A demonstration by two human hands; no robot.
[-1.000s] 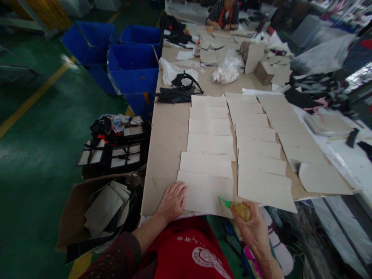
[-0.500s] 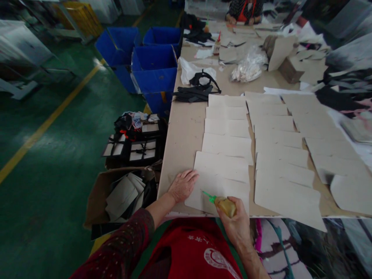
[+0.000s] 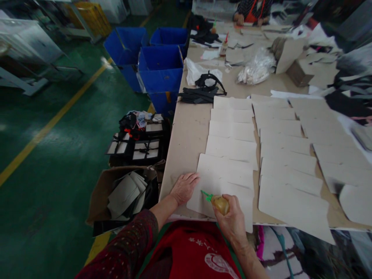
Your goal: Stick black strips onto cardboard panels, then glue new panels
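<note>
My right hand grips a small yellowish glue bottle whose green nozzle points left onto the nearest pale sheet. That sheet lies at the near edge of the table. My left hand lies flat with fingers spread on the sheet's left edge. Several more pale sheets overlap in three rows running away from me.
Black straps, a white bag and a clear plastic bag lie farther up the table. Blue bins stand on the green floor at the left. A cardboard box of sheets sits by my left. Another person works at the far end.
My right hand has carried the bottle leftward along the near sheet's bottom edge. My left hand has stayed flat on the sheet. The view has shifted left.
</note>
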